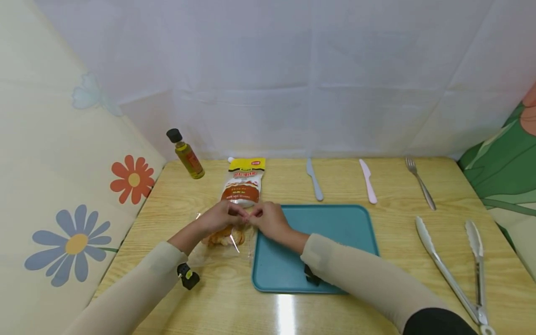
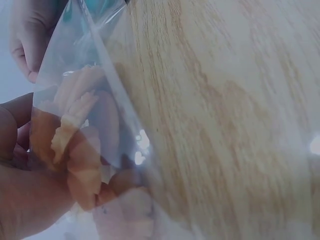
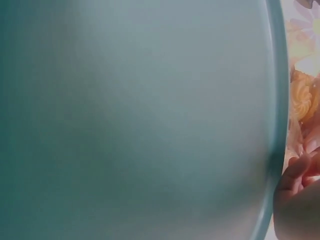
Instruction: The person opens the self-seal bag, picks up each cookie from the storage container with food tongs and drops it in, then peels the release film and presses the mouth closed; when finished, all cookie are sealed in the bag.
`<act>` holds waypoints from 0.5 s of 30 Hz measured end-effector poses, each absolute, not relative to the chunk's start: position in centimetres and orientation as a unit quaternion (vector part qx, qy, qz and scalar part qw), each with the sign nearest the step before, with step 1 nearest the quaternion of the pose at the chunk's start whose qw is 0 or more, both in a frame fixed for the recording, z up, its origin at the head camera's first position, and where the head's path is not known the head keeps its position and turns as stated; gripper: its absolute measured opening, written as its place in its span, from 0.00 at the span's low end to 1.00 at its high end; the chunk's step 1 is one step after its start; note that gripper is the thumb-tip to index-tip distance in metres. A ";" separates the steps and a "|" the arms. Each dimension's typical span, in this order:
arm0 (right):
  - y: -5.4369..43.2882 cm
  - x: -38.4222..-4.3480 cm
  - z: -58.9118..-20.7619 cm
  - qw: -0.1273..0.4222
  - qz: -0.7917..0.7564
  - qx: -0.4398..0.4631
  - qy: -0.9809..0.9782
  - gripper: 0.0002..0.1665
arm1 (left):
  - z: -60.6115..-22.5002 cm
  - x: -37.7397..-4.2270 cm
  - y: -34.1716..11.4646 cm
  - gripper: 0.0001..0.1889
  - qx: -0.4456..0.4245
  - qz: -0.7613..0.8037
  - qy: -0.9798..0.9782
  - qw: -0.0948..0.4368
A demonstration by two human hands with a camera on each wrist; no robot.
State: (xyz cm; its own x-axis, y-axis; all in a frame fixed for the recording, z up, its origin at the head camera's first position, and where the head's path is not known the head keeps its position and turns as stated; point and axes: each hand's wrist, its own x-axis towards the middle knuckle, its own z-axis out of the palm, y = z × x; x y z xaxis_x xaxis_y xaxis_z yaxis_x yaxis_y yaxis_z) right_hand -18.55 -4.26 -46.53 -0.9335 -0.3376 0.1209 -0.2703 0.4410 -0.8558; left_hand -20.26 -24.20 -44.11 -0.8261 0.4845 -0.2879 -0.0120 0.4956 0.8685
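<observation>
A clear plastic bag [image 1: 244, 251] of golden, ridged cookies [image 1: 219, 238] lies on the table, just left of the teal tray [image 1: 326, 228]. My left hand [image 1: 217, 217] and right hand [image 1: 271, 220] meet over the bag's far end, each pinching the thin film between thumb and fingers. Through the film, the left wrist view shows piped cookies [image 2: 82, 165] beside my left hand [image 2: 30, 200]. Past the tray's rim [image 3: 276, 100], the right wrist view catches the fingers of my right hand [image 3: 300, 200] close to swirled cookies [image 3: 301, 99].
Behind the hands lies a yellow-and-brown printed pouch [image 1: 243, 184], with an oil bottle [image 1: 188, 158] to its left. A grey knife [image 1: 315, 179], a pink knife [image 1: 368, 181] and a fork [image 1: 420, 182] line the back. Metal tongs [image 1: 450, 277] lie spread at the right.
</observation>
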 end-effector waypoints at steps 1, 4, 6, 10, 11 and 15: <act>-4.2 -18.6 -46.6 0.038 -0.506 -0.173 0.844 0.05 | -44.1 -20.2 -24.2 0.08 0.143 0.481 0.825 0.259; -4.1 -18.6 -46.6 0.052 -0.533 -0.157 0.830 0.06 | -44.0 -20.2 -24.1 0.08 0.137 0.481 0.826 0.261; -4.0 -18.5 -46.5 0.063 -0.551 -0.147 0.819 0.06 | -44.0 -20.1 -24.1 0.08 0.137 0.482 0.825 0.261; -3.9 -18.4 -46.4 0.090 -0.584 -0.124 0.797 0.07 | -44.0 -20.1 -24.2 0.08 0.144 0.480 0.825 0.261; -3.9 -18.3 -46.3 0.098 -0.593 -0.116 0.790 0.07 | -44.0 -20.1 -24.3 0.08 0.146 0.480 0.825 0.262; -3.8 -18.3 -46.2 0.137 -0.634 -0.079 0.757 0.07 | -44.3 -20.2 -24.4 0.08 0.154 0.476 0.825 0.263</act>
